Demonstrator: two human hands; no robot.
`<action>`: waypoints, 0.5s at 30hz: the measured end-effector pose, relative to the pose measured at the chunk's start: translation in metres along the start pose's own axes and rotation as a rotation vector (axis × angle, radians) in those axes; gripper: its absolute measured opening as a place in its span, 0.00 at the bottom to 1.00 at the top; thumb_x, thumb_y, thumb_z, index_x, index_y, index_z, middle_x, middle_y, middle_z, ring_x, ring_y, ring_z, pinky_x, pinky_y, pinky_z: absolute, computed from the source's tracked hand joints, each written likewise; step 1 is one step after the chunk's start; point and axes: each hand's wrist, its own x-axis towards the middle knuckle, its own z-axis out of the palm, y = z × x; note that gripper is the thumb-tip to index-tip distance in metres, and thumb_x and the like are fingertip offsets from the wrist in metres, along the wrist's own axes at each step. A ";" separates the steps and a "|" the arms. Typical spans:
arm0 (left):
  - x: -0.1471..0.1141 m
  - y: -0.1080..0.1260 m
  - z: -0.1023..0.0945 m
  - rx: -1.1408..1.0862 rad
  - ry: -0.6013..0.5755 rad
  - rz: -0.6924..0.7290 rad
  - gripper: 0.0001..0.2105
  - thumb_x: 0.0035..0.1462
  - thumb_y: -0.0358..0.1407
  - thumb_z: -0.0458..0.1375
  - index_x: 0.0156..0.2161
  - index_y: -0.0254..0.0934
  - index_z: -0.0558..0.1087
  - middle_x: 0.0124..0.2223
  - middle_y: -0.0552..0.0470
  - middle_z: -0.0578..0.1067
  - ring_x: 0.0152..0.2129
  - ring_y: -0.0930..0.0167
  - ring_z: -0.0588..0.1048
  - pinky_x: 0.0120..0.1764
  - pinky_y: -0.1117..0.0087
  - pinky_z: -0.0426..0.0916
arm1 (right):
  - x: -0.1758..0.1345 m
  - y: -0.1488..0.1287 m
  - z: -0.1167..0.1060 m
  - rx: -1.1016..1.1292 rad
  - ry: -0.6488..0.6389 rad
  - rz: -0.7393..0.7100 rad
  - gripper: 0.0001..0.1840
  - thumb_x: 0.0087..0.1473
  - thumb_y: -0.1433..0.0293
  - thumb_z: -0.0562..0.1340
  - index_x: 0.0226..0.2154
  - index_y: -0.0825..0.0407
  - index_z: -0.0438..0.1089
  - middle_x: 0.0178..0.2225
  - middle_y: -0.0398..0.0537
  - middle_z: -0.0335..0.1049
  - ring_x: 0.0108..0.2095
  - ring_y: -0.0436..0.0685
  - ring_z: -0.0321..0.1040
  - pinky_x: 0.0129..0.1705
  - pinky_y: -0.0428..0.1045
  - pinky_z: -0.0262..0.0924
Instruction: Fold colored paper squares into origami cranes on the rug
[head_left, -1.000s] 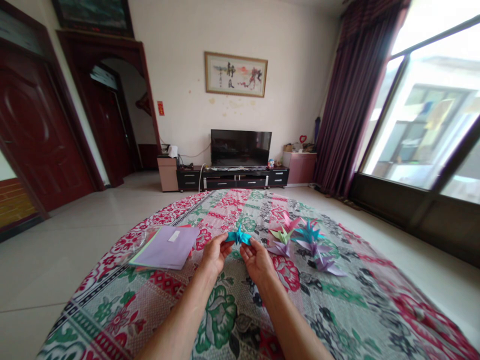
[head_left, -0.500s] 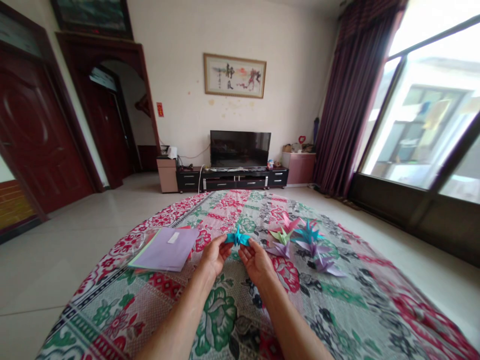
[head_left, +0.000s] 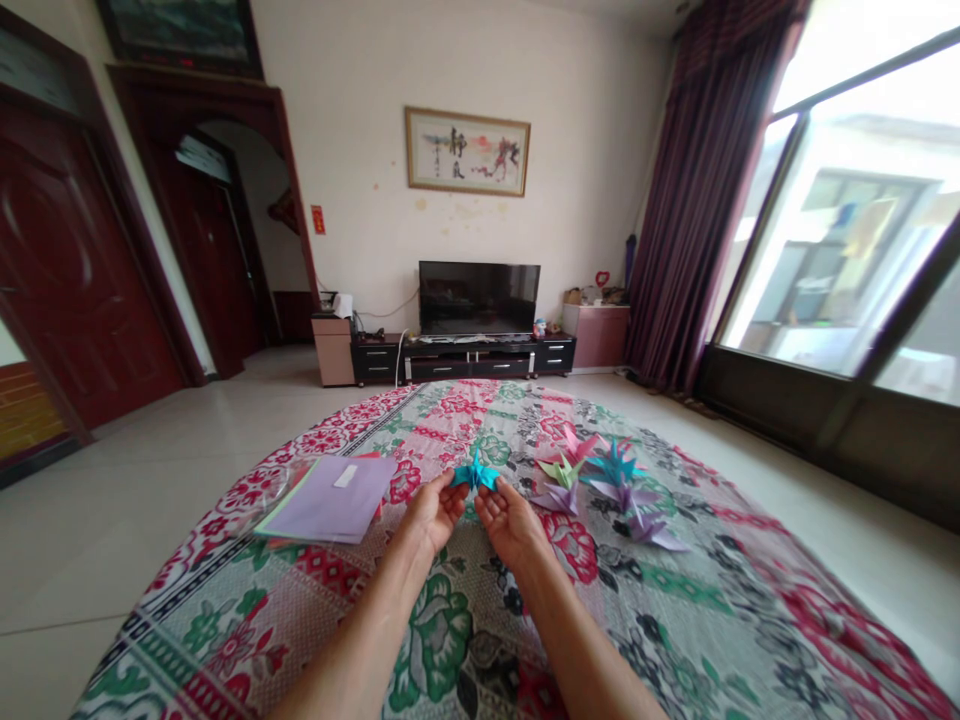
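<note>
A blue origami crane (head_left: 475, 474) is held up between my two hands, its wings spread to either side and a point rising in the middle. My left hand (head_left: 437, 508) pinches the left wing between thumb and fingers. On the other side, my right hand (head_left: 510, 517) grips the right wing in the same way, fingers curled below it. To the right lie several finished paper cranes: a pink crane (head_left: 579, 443), a green crane (head_left: 561, 470), a blue crane (head_left: 616, 462) and purple cranes (head_left: 654, 529).
A stack of coloured paper (head_left: 324, 505), purple on top with a small white label (head_left: 346, 476), lies left of my hands in clear wrapping. Everything rests on a round table with a flowered cloth (head_left: 360, 610). Beyond it stand a television (head_left: 479, 298) and a low black cabinet (head_left: 442, 366).
The blue crane's wings look slightly more curved downward at their outer ends. Both hands stay on it in nearly the same place.
</note>
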 end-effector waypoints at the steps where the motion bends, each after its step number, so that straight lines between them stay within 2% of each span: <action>1: 0.000 0.000 0.000 -0.007 -0.003 -0.007 0.04 0.52 0.26 0.56 0.28 0.30 0.69 0.21 0.49 0.74 0.16 0.74 0.73 0.15 0.79 0.64 | -0.001 0.000 0.000 0.006 -0.003 0.001 0.04 0.46 0.73 0.65 0.25 0.55 0.67 0.21 0.43 0.71 0.23 0.48 0.70 0.30 0.43 0.67; 5: 0.002 -0.002 0.000 -0.032 -0.007 -0.028 0.04 0.53 0.26 0.55 0.28 0.30 0.69 0.20 0.49 0.74 0.16 0.74 0.74 0.15 0.79 0.64 | -0.002 -0.001 0.000 0.032 -0.011 0.014 0.04 0.49 0.74 0.62 0.25 0.55 0.67 0.21 0.43 0.71 0.23 0.48 0.69 0.29 0.43 0.68; 15: 0.003 -0.003 -0.001 -0.057 -0.024 -0.051 0.05 0.54 0.27 0.55 0.28 0.29 0.69 0.19 0.51 0.73 0.14 0.75 0.72 0.14 0.80 0.64 | 0.004 0.002 -0.003 0.043 -0.033 0.016 0.04 0.48 0.74 0.63 0.25 0.55 0.67 0.21 0.44 0.71 0.24 0.48 0.70 0.30 0.43 0.68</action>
